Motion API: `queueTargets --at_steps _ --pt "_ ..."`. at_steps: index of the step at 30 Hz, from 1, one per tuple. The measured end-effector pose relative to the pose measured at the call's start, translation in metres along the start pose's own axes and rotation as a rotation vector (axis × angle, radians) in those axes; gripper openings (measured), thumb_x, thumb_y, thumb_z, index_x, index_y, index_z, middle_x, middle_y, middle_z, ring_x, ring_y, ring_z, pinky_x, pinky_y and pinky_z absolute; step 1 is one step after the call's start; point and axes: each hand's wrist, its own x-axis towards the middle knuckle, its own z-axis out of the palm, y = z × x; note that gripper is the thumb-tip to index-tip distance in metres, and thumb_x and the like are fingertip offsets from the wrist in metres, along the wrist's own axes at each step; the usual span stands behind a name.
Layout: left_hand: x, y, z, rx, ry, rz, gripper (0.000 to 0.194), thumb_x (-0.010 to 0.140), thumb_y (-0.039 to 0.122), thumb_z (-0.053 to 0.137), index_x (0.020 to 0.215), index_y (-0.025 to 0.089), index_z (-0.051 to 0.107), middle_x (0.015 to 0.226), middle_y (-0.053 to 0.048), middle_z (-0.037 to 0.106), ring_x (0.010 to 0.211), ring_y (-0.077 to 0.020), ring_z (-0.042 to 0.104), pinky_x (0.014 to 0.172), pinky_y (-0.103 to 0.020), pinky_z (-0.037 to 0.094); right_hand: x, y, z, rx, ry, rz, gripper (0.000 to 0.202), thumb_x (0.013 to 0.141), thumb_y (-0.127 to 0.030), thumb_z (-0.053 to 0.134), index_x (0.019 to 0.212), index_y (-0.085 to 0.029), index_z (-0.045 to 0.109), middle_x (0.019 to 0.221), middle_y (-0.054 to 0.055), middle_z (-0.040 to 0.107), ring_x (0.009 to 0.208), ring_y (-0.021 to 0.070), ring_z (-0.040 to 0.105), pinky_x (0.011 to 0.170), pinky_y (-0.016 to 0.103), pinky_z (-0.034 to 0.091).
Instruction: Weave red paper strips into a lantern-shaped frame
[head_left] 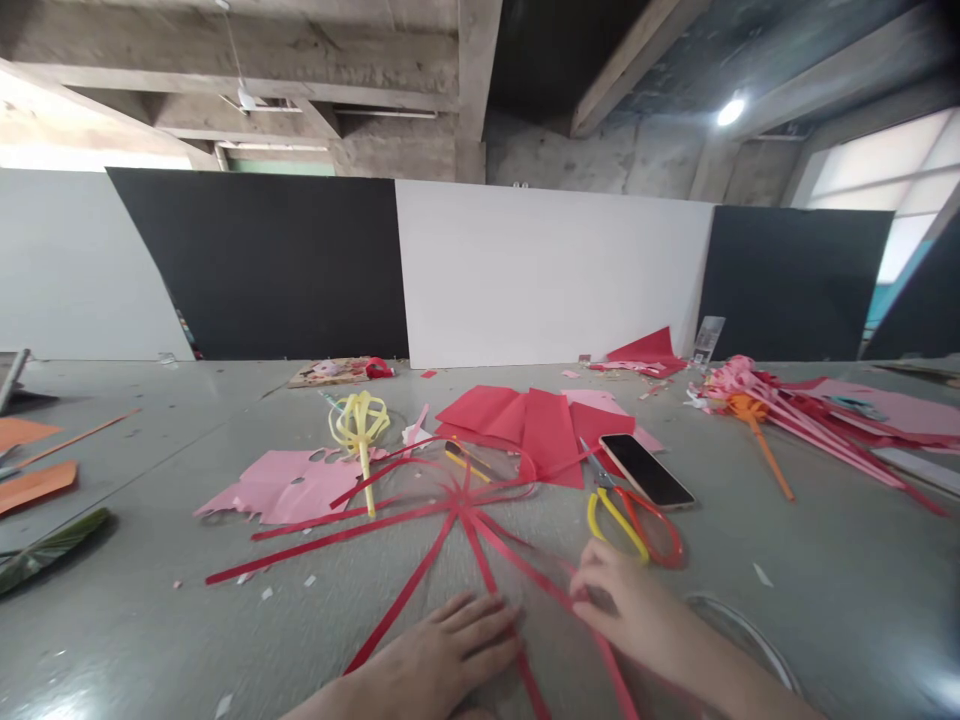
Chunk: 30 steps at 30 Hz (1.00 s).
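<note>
Long red paper strips point(459, 497) cross at one point on the grey table and fan out in all directions, with some curling at the back. My left hand point(457, 645) lies palm down over strips near the front, fingers stretched out, its fingertips on one strip. To the right, my right hand point(611, 590) has thumb and forefinger pinched at the edge of another red strip point(536, 577). Just beyond it lie scissors point(637, 525) with one yellow and one red handle loop, beside a black-screened phone point(646, 470).
Red sheets point(525, 420) and torn pink paper point(289, 487) lie behind the strips. A yellow paper-strip ball on a stick point(360, 425) stands left. Pink strip bundles point(795, 410) and an orange piece point(765, 440) are right. A leaf point(56, 548) lies far left; clear tape point(742, 635) is near my right forearm.
</note>
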Motion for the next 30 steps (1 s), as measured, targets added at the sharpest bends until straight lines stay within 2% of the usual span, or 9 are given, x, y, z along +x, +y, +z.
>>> queueTargets --at_steps 4,8,15,18,20,22,24,27,30 --pt "-0.005 0.0 0.0 -0.006 0.108 0.03 0.046 0.082 0.034 0.042 0.126 0.025 0.033 0.133 -0.006 0.036 0.121 -0.0213 0.032 0.101 -0.039 0.024 -0.003 0.0 0.007 -0.04 0.023 0.027 0.005 0.07 -0.017 0.055 0.07 -0.018 0.059 0.084 0.002 0.048 0.076 0.0142 0.054 0.074 0.026 0.039" --pt "-0.004 0.003 0.003 0.079 0.158 -0.015 0.033 0.083 0.027 0.041 0.115 0.02 0.046 0.123 -0.007 0.047 0.114 -0.0216 0.041 0.098 -0.038 0.03 -0.005 -0.007 0.013 0.023 -0.007 0.046 0.011 0.067 -0.011 0.055 0.057 -0.016 0.056 0.083 0.001 0.048 0.075 0.0119 0.053 0.072 0.022 0.039" --pt "0.006 0.015 0.007 0.189 0.198 -0.138 0.02 0.082 0.027 0.042 0.096 0.019 0.054 0.105 -0.007 0.058 0.096 -0.0213 0.052 0.085 -0.036 0.043 -0.01 -0.036 0.019 0.191 -0.09 0.153 0.023 0.075 -0.024 0.052 0.054 -0.015 0.057 0.074 0.0 0.051 0.07 0.0104 0.054 0.068 0.02 0.039" --pt "0.006 0.018 0.012 0.191 0.223 -0.235 0.024 0.078 0.032 0.047 0.096 0.017 0.054 0.105 -0.009 0.057 0.094 -0.0241 0.053 0.081 -0.037 0.045 -0.013 -0.046 0.028 0.147 -0.067 0.155 0.022 0.075 -0.022 0.053 0.055 -0.015 0.061 0.076 0.002 0.053 0.073 0.0117 0.054 0.069 0.02 0.039" --pt "0.005 0.017 0.014 0.186 0.247 -0.259 0.038 0.075 0.038 0.051 0.105 0.015 0.05 0.114 -0.012 0.052 0.102 -0.0275 0.049 0.085 -0.04 0.042 -0.014 -0.049 0.033 0.105 -0.055 0.13 0.017 0.072 -0.023 0.057 0.058 -0.016 0.064 0.079 0.003 0.055 0.078 0.0141 0.054 0.072 0.022 0.039" --pt "0.004 0.014 0.018 0.184 0.23 -0.171 0.05 0.076 0.041 0.049 0.119 0.017 0.041 0.126 -0.012 0.042 0.114 -0.0295 0.039 0.093 -0.042 0.035 -0.015 -0.048 0.033 0.086 -0.026 0.095 0.011 0.07 -0.023 0.058 0.062 -0.018 0.064 0.082 0.003 0.055 0.082 0.0156 0.054 0.075 0.024 0.038" --pt "0.003 0.01 0.023 0.179 0.169 -0.027 0.05 0.082 0.036 0.041 0.128 0.024 0.027 0.134 -0.007 0.032 0.122 -0.0273 0.029 0.099 -0.043 0.027 -0.014 -0.041 0.029 0.061 0.034 0.084 0.008 0.07 -0.02 0.056 0.065 -0.018 0.061 0.081 0.003 0.055 0.078 0.0149 0.054 0.072 0.024 0.039" --pt "0.004 0.002 0.034 0.166 0.111 0.08 0.049 0.087 0.025 0.033 0.133 0.03 0.013 0.136 -0.002 0.027 0.124 -0.0232 0.027 0.101 -0.039 0.024 -0.012 -0.025 0.022 -0.027 0.089 0.134 0.012 0.072 -0.026 0.053 0.063 -0.018 0.054 0.07 0.001 0.056 0.066 0.0145 0.054 0.063 0.025 0.039" --pt "0.005 -0.003 0.04 0.182 0.134 0.111 0.049 0.087 0.025 0.034 0.133 0.026 0.015 0.135 -0.004 0.029 0.122 -0.0219 0.03 0.1 -0.035 0.027 -0.014 -0.01 0.02 -0.145 -0.05 0.248 0.018 0.066 -0.033 0.057 0.057 -0.018 0.053 0.06 0.002 0.057 0.056 0.0166 0.054 0.052 0.026 0.036"
